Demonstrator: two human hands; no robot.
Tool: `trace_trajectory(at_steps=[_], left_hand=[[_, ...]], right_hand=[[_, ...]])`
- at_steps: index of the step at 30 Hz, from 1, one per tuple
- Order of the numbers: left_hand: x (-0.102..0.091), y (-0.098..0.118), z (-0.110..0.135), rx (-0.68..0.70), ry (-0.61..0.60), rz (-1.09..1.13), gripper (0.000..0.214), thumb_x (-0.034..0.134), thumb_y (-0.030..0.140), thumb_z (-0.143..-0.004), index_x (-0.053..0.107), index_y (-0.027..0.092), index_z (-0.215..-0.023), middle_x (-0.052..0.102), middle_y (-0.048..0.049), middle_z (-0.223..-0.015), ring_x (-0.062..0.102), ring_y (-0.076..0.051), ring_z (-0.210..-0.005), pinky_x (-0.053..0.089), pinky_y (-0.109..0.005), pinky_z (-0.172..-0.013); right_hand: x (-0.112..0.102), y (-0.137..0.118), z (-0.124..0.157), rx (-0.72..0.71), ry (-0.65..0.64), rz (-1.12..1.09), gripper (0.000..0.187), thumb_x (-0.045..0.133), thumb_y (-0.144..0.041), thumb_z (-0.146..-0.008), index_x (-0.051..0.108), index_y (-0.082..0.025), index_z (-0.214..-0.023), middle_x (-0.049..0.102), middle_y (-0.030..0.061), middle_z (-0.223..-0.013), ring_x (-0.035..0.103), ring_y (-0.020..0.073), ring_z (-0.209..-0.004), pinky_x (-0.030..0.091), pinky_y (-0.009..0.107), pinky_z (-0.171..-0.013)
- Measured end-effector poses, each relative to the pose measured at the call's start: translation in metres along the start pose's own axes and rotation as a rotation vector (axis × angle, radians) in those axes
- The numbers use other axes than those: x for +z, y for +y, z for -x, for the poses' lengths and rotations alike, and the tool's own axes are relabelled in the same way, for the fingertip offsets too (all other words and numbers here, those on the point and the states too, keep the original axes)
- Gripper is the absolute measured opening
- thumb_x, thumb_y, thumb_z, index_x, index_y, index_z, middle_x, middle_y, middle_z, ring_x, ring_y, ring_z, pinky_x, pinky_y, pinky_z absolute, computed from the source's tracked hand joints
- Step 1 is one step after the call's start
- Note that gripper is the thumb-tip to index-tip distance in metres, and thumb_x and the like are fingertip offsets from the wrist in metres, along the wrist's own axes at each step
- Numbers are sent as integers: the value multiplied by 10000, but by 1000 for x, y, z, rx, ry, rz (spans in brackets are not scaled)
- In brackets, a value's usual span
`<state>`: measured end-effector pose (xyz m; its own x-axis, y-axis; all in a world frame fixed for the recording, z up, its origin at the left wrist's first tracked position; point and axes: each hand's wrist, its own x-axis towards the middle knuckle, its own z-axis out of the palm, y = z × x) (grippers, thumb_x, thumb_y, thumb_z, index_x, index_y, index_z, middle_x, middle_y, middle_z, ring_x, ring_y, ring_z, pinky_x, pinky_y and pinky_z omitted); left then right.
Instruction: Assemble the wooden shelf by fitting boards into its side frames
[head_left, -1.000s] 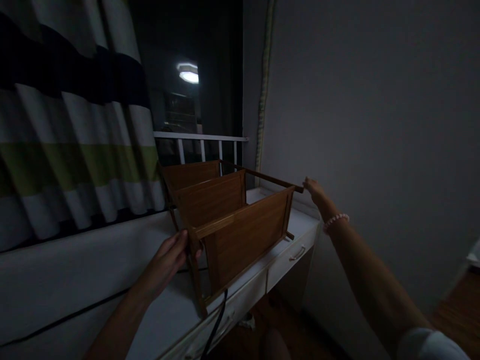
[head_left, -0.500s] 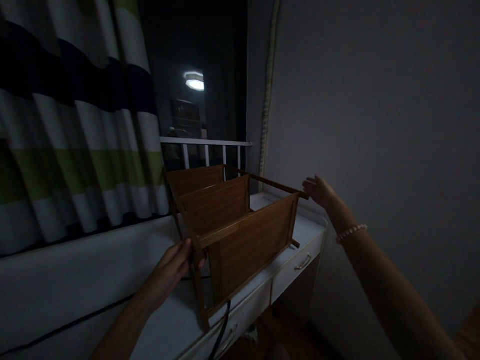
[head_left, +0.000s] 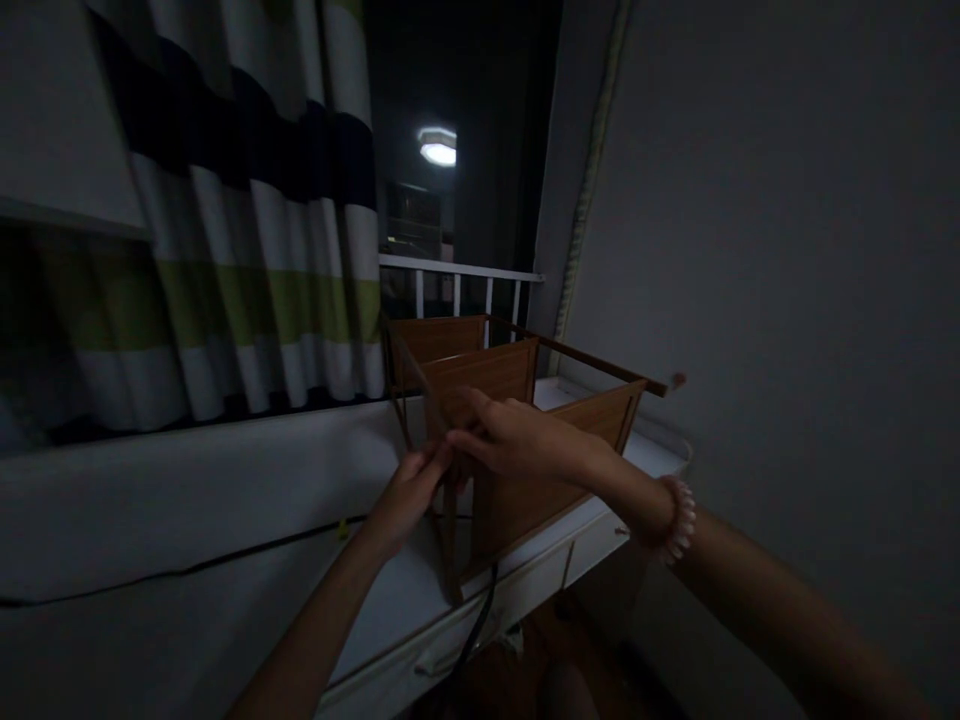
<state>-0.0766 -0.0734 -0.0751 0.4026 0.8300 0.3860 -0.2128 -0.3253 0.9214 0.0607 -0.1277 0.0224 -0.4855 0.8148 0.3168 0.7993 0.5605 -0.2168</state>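
A brown wooden shelf rack (head_left: 577, 405) lies on its side on a white desk (head_left: 352, 450), its boards standing upright. My left hand (head_left: 409, 500) is closed on the rack's frame at the near left corner. My right hand (head_left: 517, 435), with a beaded bracelet (head_left: 679, 520) on its wrist, reaches across the front board to that same corner. Its thumb meets the left fingertips and its index finger lies over the frame. Whatever the right fingers pinch there is hidden and blurred.
Behind the desk are a white rail (head_left: 465, 270), a dark window and a striped curtain (head_left: 262, 220). A grey wall (head_left: 787, 250) stands to the right. A black cable (head_left: 247, 552) crosses the desk. A small reddish thing (head_left: 679, 380) shows by the rack's far right rail end.
My right hand has moved left from the rack's right rail end to the near left corner, beside my left hand. The view has turned slightly left.
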Motion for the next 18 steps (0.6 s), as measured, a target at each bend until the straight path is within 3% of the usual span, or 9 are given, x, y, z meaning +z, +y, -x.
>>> trace_trajectory(at_steps=[6, 13, 18], left_hand=[[-2, -1, 0, 47, -55, -16, 382, 474, 501, -753, 511, 122, -722, 489, -7, -607, 444, -111, -576, 342, -230, -554], [-6, 5, 10, 52, -37, -168, 273, 511, 387, -741, 542, 127, -821, 574, -36, -761, 524, -162, -788, 375, -258, -759], [-23, -13, 17, -41, 42, -225, 320, 547, 402, -675, 561, 131, -844, 603, -59, -860, 526, -196, -869, 375, -286, -799]], right_hand=[[-2, -9, -29, 119, -272, 126, 390, 324, -344, -843, 622, -92, -821, 653, 146, -787, 619, 229, -747, 425, 262, -563], [-6, -20, -33, 166, -384, 166, 300, 416, -266, -785, 648, -77, -798, 657, 120, -780, 605, 175, -673, 403, 215, -520], [-6, -20, -33, 89, -518, 110, 290, 376, -148, -781, 651, -58, -800, 662, 105, -773, 596, 146, -678, 403, 197, -544]])
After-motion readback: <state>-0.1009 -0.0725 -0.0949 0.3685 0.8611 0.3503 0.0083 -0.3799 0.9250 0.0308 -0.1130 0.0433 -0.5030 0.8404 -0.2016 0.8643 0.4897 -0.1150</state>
